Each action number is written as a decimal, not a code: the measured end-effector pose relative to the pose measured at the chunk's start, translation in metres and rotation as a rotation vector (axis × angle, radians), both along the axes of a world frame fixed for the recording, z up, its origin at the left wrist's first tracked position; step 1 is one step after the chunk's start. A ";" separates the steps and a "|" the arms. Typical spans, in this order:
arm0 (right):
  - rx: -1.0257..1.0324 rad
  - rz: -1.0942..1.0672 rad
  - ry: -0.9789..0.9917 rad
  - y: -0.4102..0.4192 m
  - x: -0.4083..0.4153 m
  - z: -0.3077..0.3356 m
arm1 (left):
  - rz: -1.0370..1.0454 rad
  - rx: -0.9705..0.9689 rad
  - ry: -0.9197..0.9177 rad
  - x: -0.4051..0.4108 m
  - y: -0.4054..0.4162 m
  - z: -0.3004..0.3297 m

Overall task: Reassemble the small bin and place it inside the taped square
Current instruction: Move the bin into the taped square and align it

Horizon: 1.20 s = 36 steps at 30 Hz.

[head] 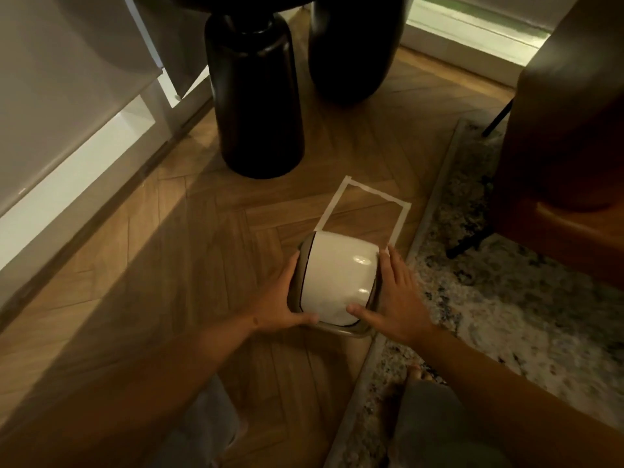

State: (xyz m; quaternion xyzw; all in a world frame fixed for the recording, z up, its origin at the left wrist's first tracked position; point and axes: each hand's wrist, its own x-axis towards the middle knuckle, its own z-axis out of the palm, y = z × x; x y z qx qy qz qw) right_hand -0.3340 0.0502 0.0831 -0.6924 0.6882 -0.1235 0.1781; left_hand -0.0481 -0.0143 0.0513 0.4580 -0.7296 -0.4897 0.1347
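A small cream bin [337, 275] with a grey-brown rim stands on the wooden floor, its rounded white top facing up. It overlaps the near edge of the white taped square [363, 201], whose far half shows bare floor. My left hand [280, 305] presses flat against the bin's left side, thumb along its near edge. On the bin's right side lies my right hand [395, 298], fingers spread, thumb at the near rim. Both hands clasp the bin between them.
Two black rounded table legs [256, 106] [351, 49] stand just beyond the square. A speckled rug [506, 298] borders the square on the right, with a brown chair [567, 130] on it. White cabinets [67, 113] run along the left. My knees show at the bottom.
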 end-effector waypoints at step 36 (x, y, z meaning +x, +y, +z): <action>-0.012 -0.246 -0.686 -0.001 0.007 -0.071 | 0.015 0.143 0.045 -0.034 -0.072 -0.047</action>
